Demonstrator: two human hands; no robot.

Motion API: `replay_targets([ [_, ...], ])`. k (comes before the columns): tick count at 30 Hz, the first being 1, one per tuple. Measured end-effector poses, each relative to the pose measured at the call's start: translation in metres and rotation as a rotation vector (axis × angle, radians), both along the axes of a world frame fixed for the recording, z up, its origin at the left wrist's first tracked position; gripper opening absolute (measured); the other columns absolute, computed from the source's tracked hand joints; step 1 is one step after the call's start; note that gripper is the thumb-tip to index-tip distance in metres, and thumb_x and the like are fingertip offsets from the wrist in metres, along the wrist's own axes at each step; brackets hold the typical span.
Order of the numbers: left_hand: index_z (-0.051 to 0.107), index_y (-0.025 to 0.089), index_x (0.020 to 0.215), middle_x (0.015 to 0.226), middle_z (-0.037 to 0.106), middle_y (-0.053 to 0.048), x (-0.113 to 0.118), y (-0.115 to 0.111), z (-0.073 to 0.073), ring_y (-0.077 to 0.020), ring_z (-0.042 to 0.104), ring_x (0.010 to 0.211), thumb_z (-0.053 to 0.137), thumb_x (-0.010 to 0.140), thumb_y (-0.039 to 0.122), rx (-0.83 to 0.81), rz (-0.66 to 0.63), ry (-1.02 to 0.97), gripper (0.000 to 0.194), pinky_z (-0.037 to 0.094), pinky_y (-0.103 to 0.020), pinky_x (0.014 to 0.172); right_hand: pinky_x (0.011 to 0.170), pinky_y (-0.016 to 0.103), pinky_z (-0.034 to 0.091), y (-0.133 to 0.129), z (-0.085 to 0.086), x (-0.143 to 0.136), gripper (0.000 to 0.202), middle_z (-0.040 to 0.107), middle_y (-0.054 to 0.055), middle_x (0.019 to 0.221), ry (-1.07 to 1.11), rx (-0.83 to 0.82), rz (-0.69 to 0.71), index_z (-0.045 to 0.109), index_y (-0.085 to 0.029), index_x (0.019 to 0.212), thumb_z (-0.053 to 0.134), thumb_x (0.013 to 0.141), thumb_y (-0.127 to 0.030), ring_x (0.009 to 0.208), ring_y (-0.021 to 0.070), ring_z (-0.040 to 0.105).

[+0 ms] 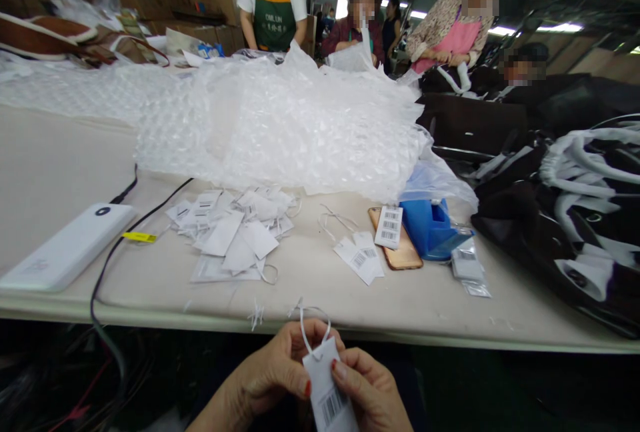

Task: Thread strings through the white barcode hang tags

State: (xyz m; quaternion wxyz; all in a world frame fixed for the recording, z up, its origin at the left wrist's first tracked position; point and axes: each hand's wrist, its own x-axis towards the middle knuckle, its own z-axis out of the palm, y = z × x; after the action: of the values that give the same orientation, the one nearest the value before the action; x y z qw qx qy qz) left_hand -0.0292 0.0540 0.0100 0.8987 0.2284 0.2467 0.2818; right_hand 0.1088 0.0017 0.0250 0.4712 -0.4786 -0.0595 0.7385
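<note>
Just off the table's front edge, both my hands are closed on a white hang tag point(327, 385) printed with a barcode. A loop of white string passes through its top hole. My left hand point(273, 369) pinches the tag's left side near the hole. My right hand point(370, 385) grips it from the right, thumb flat on its face. Beyond my hands lies a loose pile of white tags point(235, 232), some with barcodes showing. Two more barcode tags point(361, 257), with string, rest to its right.
A gold phone point(404, 252) carries a barcode label sheet point(389, 227). Beside it stand a blue tape dispenser point(433, 229) and bagged labels point(469, 264). Bubble wrap point(280, 125) covers the back. A white power bank point(67, 245) and cable lie left, dark bags point(560, 219) right. Several people work beyond.
</note>
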Motion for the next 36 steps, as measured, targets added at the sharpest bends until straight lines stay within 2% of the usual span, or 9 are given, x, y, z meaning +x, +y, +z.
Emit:
replay_targets([
  [4,0.065,0.013,0.089,0.077,0.064,-0.002,-0.003,0.000,0.000,-0.0113,0.056,0.068,0.088,0.034,0.027,0.007,-0.040,-0.003,0.061,0.042,-0.020,0.063,0.046,0.020,0.036,0.000,0.001,-0.001,0.031,0.065,0.003,0.050,-0.007,0.008,-0.013,0.061,-0.014,0.056,0.084,0.049,-0.033,0.042,0.0089,0.053],
  [8,0.063,0.017,0.100,0.097,0.065,-0.005,-0.006,0.001,0.004,-0.0165,0.058,0.084,0.086,0.041,0.030,0.052,-0.009,0.014,0.064,0.042,-0.025,0.074,0.046,0.019,0.036,0.002,0.002,-0.002,0.032,0.064,0.002,0.050,-0.035,0.015,-0.038,0.062,-0.014,0.056,0.084,0.047,-0.034,0.042,0.0080,0.052],
  [11,0.064,0.015,0.098,0.086,0.064,-0.004,-0.007,0.004,0.010,-0.0130,0.055,0.075,0.081,0.050,0.035,0.126,0.067,0.103,0.054,0.040,-0.022,0.067,0.043,0.017,0.034,0.003,0.003,-0.002,0.033,0.061,0.000,0.045,-0.062,-0.001,-0.053,0.062,-0.013,0.056,0.085,0.045,-0.035,0.039,0.0061,0.049],
  [14,0.067,0.017,0.090,0.080,0.061,-0.002,-0.008,0.006,0.016,-0.0123,0.052,0.069,0.079,0.052,0.037,0.199,0.141,0.221,0.045,0.038,-0.022,0.063,0.042,0.017,0.034,0.003,0.001,-0.002,0.035,0.062,0.000,0.045,-0.074,-0.011,-0.090,0.062,-0.013,0.056,0.085,0.045,-0.036,0.039,0.0063,0.049],
  [18,0.070,0.019,0.079,0.088,0.057,-0.002,-0.008,0.004,0.024,-0.0142,0.052,0.074,0.076,0.056,0.035,0.403,0.241,0.451,0.029,0.040,-0.025,0.066,0.044,0.018,0.036,0.002,-0.005,-0.001,0.034,0.064,0.002,0.048,-0.092,0.001,-0.119,0.062,-0.013,0.059,0.084,0.047,-0.036,0.041,0.0080,0.051],
  [22,0.070,0.021,0.080,0.080,0.059,-0.001,-0.004,-0.001,0.031,-0.0154,0.055,0.073,0.073,0.061,0.026,0.681,0.292,0.686,0.020,0.043,-0.024,0.065,0.044,0.018,0.037,0.002,-0.009,-0.001,0.033,0.064,0.001,0.049,-0.086,0.007,-0.136,0.062,-0.013,0.059,0.083,0.048,-0.035,0.041,0.0080,0.052],
  [25,0.069,0.022,0.081,0.073,0.063,0.000,0.001,-0.006,0.031,-0.0142,0.058,0.071,0.066,0.069,0.022,0.832,0.351,0.784,0.012,0.045,-0.023,0.066,0.045,0.018,0.038,0.003,-0.010,-0.002,0.032,0.064,0.001,0.048,-0.077,0.008,-0.145,0.062,-0.013,0.059,0.084,0.048,-0.034,0.042,0.0085,0.053],
  [29,0.069,0.024,0.082,0.075,0.068,0.001,0.004,-0.009,0.025,-0.0132,0.062,0.071,0.061,0.074,0.022,0.878,0.400,0.857,0.012,0.047,-0.020,0.066,0.045,0.018,0.038,0.002,-0.008,-0.002,0.032,0.064,0.002,0.048,-0.076,-0.001,-0.148,0.062,-0.013,0.060,0.083,0.048,-0.034,0.042,0.0092,0.054],
  [36,0.068,0.022,0.073,0.067,0.066,0.002,0.004,-0.008,0.025,-0.0115,0.059,0.062,0.055,0.078,0.024,0.822,0.299,0.869,0.014,0.044,-0.018,0.058,0.044,0.017,0.036,0.002,-0.008,-0.004,0.032,0.062,0.000,0.047,-0.062,-0.013,-0.163,0.062,-0.013,0.059,0.084,0.047,-0.034,0.041,0.0072,0.051],
])
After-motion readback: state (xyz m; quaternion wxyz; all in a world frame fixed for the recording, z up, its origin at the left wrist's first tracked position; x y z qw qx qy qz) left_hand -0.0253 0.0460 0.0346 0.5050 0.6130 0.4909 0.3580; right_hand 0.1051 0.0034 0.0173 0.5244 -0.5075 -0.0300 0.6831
